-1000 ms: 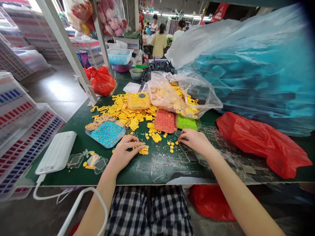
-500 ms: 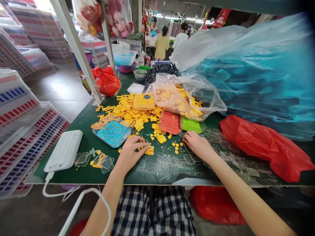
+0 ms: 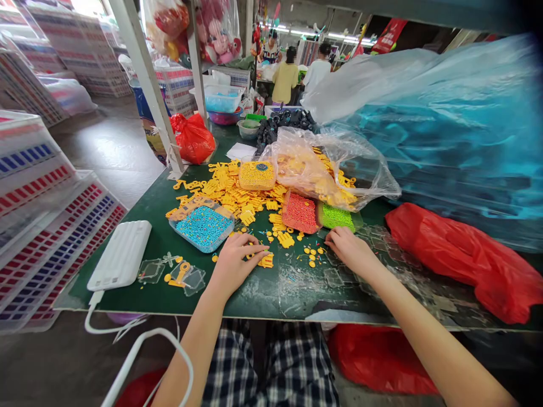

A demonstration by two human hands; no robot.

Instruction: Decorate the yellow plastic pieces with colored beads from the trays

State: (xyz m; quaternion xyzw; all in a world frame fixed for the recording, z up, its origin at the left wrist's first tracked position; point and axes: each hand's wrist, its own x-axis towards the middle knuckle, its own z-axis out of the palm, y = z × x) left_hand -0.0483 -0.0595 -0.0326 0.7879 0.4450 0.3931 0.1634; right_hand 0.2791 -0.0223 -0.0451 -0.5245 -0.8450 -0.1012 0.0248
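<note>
My left hand (image 3: pixel 238 261) is closed with thumb and fingers on a small yellow plastic piece (image 3: pixel 267 260) at the table's front middle; reddish bits show on the piece. My right hand (image 3: pixel 348 249) has its fingertips pinched together low over the table, just in front of a tray of green beads (image 3: pixel 336 216). Whatever is between those fingertips is too small to see. Several yellow discs (image 3: pixel 313 257) lie between the hands. Behind them stand a tray of red beads (image 3: pixel 300 212), a tray of blue beads (image 3: pixel 204 227) and a box of yellow beads (image 3: pixel 257 176).
A heap of yellow plastic parts (image 3: pixel 227 189) spreads beneath a clear bag (image 3: pixel 297 155). At left lies a white power bank (image 3: pixel 120 254) with a cable. Red plastic (image 3: pixel 462 254) and a large blue-filled bag (image 3: pixel 445 135) crowd the right. A white post (image 3: pixel 148 85) rises at the left.
The whole view has shifted slightly, so everything appears a little further right. Both hands keep nearly the same pose and place over the table.
</note>
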